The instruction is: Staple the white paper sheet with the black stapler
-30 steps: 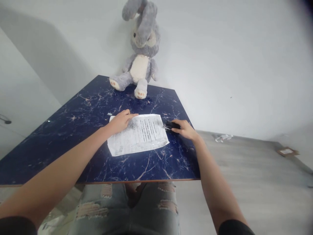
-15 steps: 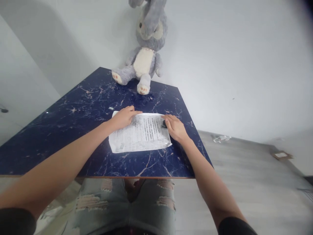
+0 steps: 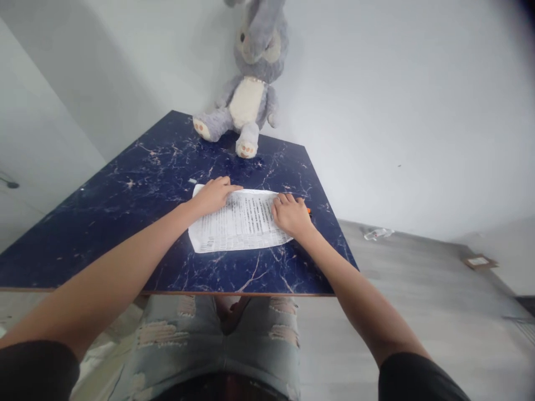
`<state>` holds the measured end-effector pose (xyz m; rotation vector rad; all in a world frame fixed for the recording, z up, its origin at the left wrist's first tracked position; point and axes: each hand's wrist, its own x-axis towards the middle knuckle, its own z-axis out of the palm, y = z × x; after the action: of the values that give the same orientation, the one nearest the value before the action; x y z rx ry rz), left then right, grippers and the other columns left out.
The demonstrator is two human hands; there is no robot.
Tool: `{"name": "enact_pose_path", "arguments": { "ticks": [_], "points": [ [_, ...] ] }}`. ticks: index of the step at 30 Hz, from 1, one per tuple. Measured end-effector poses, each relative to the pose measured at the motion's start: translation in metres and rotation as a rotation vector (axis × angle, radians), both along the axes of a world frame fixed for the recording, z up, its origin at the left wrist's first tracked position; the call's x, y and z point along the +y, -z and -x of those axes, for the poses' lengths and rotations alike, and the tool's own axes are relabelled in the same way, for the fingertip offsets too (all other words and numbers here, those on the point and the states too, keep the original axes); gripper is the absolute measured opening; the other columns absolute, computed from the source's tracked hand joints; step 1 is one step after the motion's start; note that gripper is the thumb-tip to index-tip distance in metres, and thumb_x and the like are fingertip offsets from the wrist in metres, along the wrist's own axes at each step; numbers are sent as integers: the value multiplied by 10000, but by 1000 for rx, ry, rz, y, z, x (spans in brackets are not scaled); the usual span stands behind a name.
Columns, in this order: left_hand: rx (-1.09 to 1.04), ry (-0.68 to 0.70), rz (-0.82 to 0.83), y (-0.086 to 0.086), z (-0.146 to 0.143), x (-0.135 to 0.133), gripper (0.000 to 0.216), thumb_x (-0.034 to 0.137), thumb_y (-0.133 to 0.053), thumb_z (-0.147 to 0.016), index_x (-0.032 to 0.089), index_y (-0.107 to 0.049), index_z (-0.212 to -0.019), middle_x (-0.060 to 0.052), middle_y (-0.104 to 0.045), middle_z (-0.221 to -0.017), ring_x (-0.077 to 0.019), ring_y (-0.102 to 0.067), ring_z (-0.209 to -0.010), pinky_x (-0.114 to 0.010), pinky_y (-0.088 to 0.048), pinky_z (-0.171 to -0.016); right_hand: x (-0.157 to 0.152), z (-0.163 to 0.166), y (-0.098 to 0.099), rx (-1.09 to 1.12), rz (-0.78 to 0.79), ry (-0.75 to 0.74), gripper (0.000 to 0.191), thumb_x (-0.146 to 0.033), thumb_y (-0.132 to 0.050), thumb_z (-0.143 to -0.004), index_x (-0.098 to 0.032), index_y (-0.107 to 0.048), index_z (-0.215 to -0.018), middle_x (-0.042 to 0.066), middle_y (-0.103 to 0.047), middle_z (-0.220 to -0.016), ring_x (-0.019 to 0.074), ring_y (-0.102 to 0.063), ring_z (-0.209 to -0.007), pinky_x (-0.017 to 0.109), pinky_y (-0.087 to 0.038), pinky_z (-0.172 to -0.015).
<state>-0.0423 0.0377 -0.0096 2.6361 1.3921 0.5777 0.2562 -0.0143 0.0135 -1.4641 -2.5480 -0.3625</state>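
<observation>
A white sheet with rows of dark print (image 3: 238,225) lies on the dark blue marbled table (image 3: 125,234), its edges slightly curled. My left hand (image 3: 214,195) rests flat over its upper left part, index finger stretched along the far edge. At the upper right of the sheet is my right hand (image 3: 290,214), fingers curled down against the paper. An orange-tipped dark object (image 3: 309,211) pokes out from the right side of that hand; the rest is hidden, so its kind cannot be made out.
A grey plush rabbit (image 3: 249,100) sits at the table's far edge against the wall. A small pale piece (image 3: 193,181) lies beyond the sheet. On the floor to the right are a clear plastic wrapper (image 3: 378,234) and a brown flat item (image 3: 480,262).
My right hand has turned and curled its fingers on the sheet. The dark round part beneath it is now hidden, and an orange tip shows on its right. The left hand stays put.
</observation>
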Motion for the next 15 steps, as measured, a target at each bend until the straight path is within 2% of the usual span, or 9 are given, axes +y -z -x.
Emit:
{"name": "enact_pose_path", "arguments": {
  "ticks": [1, 3, 6, 7, 9, 11, 12, 15],
  "points": [
    [13, -8, -7, 1, 0, 0, 536, 96, -407, -984, 262, -666, -1422, -89, -566, -1020, -243, -526, -970, -362, -413, -884, 1, -1, -1, 32, 16, -11, 377, -352, -383, -1093, -153, -699, -1141, 208, -704, -1180, 350, -597, -1143, 501, -452, -996],
    [32, -15, -13, 2, 1, 0, 516, 113, -415, -995, 270, -668, -1416, -89, -569, -1030, -246, -521, -983, -371, -414, -900, 3, -12, -7, 148, 65, -61, 359, -417, -453, -1078, -171, -657, -1241, 182, -701, -1184, 337, -608, -1151, 470, -482, -986],
    [43, -11, -31, 3, 3, 0, 456, 198, -431, -1036, 278, -657, -1424, -87, -573, -1056, -251, -520, -1016, -392, -416, -931, 10, -43, -19, 361, 205, -186, 551, -518, -627, -988, -214, -523, -1437, 132, -667, -1293, 300, -637, -1168, 416, -527, -955],
    [48, -7, -35, 3, 4, 0, 439, 228, -440, -1046, 279, -656, -1425, -88, -573, -1068, -254, -518, -1030, -399, -415, -941, 13, -56, -22, 384, 270, -244, 568, -505, -685, -947, -218, -542, -1416, 121, -673, -1283, 290, -656, -1134, 405, -531, -946],
    [60, -5, -39, 1, 4, -1, 416, 273, -457, -1056, 284, -661, -1419, -90, -571, -1092, -258, -512, -1047, -409, -410, -952, 21, -82, -25, 362, 396, -320, 407, -450, -715, -920, -211, -655, -1244, 94, -722, -1156, 267, -687, -1018, 379, -531, -888],
    [74, -8, -42, -1, 2, -3, 403, 295, -463, -1061, 289, -670, -1407, -92, -570, -1112, -261, -503, -1053, -416, -404, -955, 30, -103, -24, 344, 447, -261, 257, -420, -718, -907, -205, -711, -1047, 61, -744, -967, 243, -684, -859, 350, -509, -784],
    [81, -8, -48, -3, 0, -5, 396, 302, -466, -1063, 290, -676, -1399, -95, -572, -1128, -264, -500, -1058, -421, -401, -956, 33, -112, -22, 356, 425, -175, 229, -415, -728, -890, -204, -717, -979, 49, -735, -882, 233, -666, -786, 339, -488, -737],
    [117, 21, -83, -7, -14, -14, 377, 307, -477, -1063, 279, -688, -1375, -106, -585, -1182, -282, -496, -1089, -438, -395, -955, 39, -125, -19, 512, 196, 168, 247, -439, -739, -854, -195, -716, -891, 43, -686, -742, 224, -607, -674, 331, -435, -667]
  ]
}}
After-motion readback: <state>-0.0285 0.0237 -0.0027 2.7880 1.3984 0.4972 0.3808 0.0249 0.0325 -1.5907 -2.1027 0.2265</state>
